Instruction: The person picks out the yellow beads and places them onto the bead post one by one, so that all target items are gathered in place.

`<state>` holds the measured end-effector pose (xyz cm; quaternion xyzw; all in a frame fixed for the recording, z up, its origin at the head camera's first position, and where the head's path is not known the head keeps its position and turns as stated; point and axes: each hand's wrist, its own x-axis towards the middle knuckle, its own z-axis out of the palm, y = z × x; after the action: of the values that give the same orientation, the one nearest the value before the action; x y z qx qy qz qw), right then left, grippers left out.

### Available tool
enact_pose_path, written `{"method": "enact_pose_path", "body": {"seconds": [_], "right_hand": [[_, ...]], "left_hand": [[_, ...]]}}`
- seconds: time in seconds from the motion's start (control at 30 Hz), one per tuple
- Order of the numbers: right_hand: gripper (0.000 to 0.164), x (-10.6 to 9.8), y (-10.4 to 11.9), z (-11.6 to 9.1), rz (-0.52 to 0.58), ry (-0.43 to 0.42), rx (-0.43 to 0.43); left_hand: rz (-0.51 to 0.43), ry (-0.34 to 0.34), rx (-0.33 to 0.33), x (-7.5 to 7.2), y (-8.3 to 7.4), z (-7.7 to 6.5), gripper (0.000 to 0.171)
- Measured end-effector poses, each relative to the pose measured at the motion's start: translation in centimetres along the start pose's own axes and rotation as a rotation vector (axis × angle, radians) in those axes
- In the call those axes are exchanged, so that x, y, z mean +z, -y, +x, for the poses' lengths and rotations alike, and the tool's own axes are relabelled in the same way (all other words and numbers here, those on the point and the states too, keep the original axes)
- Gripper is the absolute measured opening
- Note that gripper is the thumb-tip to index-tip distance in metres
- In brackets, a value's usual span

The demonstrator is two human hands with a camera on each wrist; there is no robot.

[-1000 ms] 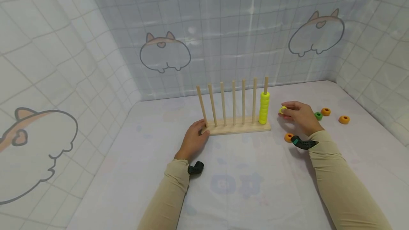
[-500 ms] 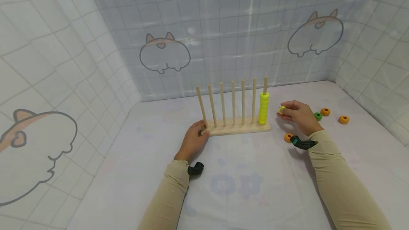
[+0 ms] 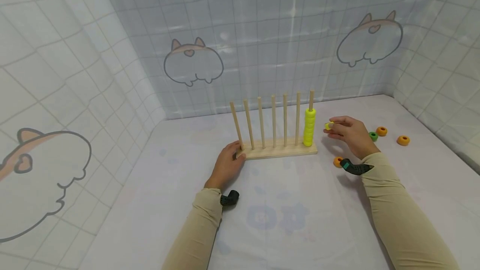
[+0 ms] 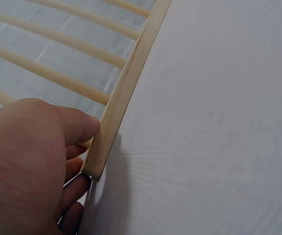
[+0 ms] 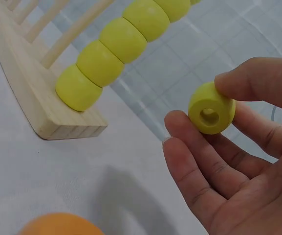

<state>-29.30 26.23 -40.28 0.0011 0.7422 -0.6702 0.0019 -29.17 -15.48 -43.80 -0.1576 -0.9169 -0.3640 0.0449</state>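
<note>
A wooden peg rack (image 3: 279, 150) with a row of upright pegs stands on the table. Its rightmost peg carries a stack of yellow beads (image 3: 309, 127), with bare wood showing above them; the other pegs hold nothing. At the rack's left end my left hand (image 3: 227, 163) grips the base, thumb on the front edge and fingers behind, as the left wrist view shows. Right of the stack, my right hand (image 3: 350, 134) pinches a single yellow bead (image 5: 211, 108) between thumb and fingers, above the table and apart from the rack. The bead's hole faces the right wrist camera.
An orange bead (image 3: 338, 161) lies under the right wrist. Beyond the right hand are a green bead (image 3: 373, 136), an orange bead (image 3: 381, 131) and another orange bead (image 3: 403, 140) farther right. Patterned sheet walls (image 3: 258, 32) surround the table at the back and sides.
My right hand has risen slightly and shifted a little left with the yellow bead, whose tilt has changed. My left hand stays on the rack.
</note>
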Motion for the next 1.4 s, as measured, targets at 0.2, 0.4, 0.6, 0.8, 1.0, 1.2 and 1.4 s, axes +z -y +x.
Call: {"method": "enact_pose_path", "body": {"seconds": [0.2,0.4,0.6,0.8,1.0,1.2,1.4], "right_hand": [[0.045,0.1,0.5,-0.2,0.051,-0.002,-0.004],[0.043,0.4,1.0,-0.4,0.054,-0.008,-0.009],[0.04,0.5,1.3,-0.2,0.073,0.001,-0.035],[0.041,0.7,1.9,-0.3,0.13,-0.004,-0.045],[0.046,0.9,2.6,-0.3,0.15,-0.025,-0.049],[0.049,1.0,3.0,-0.4,0.179,-0.026,-0.061],[0.047,1.1,3.0,-0.4,0.217,-0.014,-0.083]], "left_hand": [[-0.007,-0.001,0.001,-0.1,-0.1,0.0,0.047],[-0.003,0.004,-0.008,-0.1,-0.3,-0.2,0.047],[0.0,0.002,-0.015,-0.1,-0.1,-0.2,0.047],[0.008,0.011,-0.025,-0.2,-0.2,-0.2,0.048],[0.012,0.021,-0.029,-0.3,-0.1,0.1,0.048],[0.01,0.021,-0.017,-0.4,0.0,0.3,0.047],[0.005,0.021,-0.017,-0.4,-0.1,0.3,0.048]]}}
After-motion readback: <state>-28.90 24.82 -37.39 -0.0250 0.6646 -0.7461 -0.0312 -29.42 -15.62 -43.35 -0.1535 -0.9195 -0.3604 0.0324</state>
